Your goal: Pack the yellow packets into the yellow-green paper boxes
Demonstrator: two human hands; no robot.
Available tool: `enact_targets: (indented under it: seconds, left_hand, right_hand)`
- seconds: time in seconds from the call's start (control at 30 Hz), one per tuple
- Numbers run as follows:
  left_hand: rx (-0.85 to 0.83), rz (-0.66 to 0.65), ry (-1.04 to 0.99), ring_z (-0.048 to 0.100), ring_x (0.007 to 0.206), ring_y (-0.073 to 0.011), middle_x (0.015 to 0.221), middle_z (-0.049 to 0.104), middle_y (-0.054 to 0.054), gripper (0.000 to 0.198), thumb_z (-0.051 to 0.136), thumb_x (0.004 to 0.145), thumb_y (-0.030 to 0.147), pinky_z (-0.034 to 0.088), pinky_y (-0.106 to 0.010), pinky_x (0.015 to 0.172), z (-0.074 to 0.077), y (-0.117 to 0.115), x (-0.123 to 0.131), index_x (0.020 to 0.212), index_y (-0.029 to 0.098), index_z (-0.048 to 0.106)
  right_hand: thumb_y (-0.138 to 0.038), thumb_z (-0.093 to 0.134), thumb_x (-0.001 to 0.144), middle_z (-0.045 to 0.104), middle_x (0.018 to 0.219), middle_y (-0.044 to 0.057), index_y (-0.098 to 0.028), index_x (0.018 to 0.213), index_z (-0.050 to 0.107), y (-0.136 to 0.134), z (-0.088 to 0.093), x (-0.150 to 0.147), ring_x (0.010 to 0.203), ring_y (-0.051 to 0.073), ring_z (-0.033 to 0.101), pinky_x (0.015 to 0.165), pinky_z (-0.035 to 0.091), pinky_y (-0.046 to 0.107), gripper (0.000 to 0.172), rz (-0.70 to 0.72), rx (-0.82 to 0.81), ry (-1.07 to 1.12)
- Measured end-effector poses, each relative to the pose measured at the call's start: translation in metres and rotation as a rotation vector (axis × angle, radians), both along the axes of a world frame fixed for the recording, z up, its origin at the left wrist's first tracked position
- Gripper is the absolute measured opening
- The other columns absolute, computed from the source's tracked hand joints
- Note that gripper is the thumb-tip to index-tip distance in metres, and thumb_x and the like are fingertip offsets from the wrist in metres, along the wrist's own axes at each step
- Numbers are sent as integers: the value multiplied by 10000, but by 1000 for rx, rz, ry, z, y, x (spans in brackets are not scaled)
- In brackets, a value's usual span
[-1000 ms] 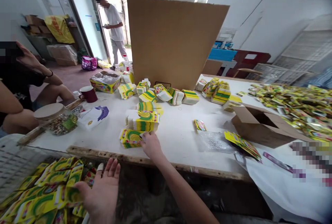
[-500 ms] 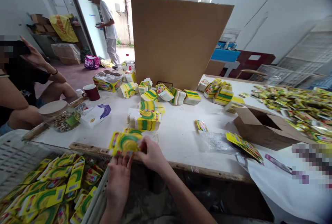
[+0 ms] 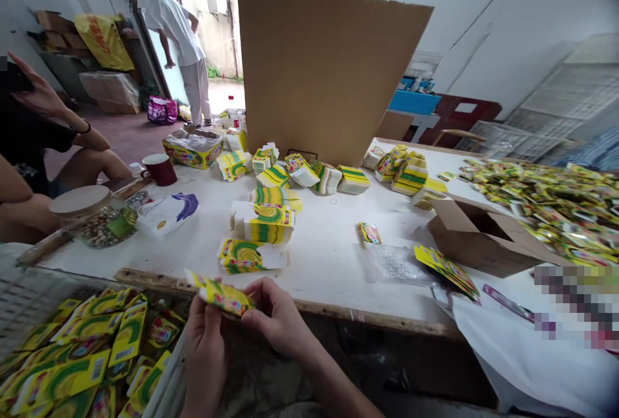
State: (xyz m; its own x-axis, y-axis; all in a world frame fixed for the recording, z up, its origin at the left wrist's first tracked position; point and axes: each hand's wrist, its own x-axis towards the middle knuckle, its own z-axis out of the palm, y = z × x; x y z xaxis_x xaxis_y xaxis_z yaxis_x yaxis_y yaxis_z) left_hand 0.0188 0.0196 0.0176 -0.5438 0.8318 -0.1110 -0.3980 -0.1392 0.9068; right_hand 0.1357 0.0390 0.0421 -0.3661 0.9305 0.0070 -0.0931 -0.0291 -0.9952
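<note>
A small yellow-and-green printed carton [image 3: 226, 297] is tilted above the table's front edge, between both my hands. My left hand [image 3: 206, 334] grips its left side from below, thumb in front. At its right end, the fingers and thumb of my right hand [image 3: 276, 309] pinch the card. What is inside the carton, if anything, is hidden. Just beyond my hands, a few matching flat cartons [image 3: 244, 255] lie on the white table [image 3: 316, 269]. Behind them stands a thick stack of such cartons [image 3: 268, 223].
At lower left is a white plastic crate [image 3: 162, 376] full of yellow packs. A lidded jar [image 3: 104, 221], a dark red mug [image 3: 160, 170] and a brown box [image 3: 488, 237] stand on the table. A tall cardboard sheet [image 3: 333, 76] rises behind. One person sits left; another stands by the doorway.
The carton has tilted and come nearer to me in my hands, uncovering the flat cartons beyond. The person by the doorway has turned and bent forward. The view has shifted slightly.
</note>
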Motion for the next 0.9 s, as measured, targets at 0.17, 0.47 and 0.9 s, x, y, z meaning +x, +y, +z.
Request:
enact_targets:
  seconds: [0.17, 0.47, 0.9]
  left_hand:
    - [-64, -1, 91, 627, 860, -178, 947, 673, -25, 389, 683, 752, 480, 509, -252, 765, 0, -2, -4, 1020, 201, 634]
    - [-7, -77, 191, 639, 872, -209, 898, 680, -42, 422, 782, 612, 490, 513, -297, 819, 1, -10, 3, 859, 177, 642]
    - [27, -60, -140, 637, 828, -214, 858, 690, -34, 346, 723, 688, 492, 542, -332, 771, -2, 1, 6, 834, 183, 672]
  right_hand:
    - [-384, 654, 787, 495, 681, -38, -162, 914, 589, -6, 4, 4, 603, 98, 412, 571, 325, 226, 264, 21, 3, 42]
    - [-417, 799, 634, 565, 767, -24, -174, 867, 567, -9, -6, -4, 659, 103, 478, 636, 377, 231, 409, 26, -72, 229]
    - [-378, 781, 655, 673, 796, 11, -190, 1015, 667, -3, -18, 2, 717, 153, 594, 695, 447, 267, 421, -27, -81, 242]
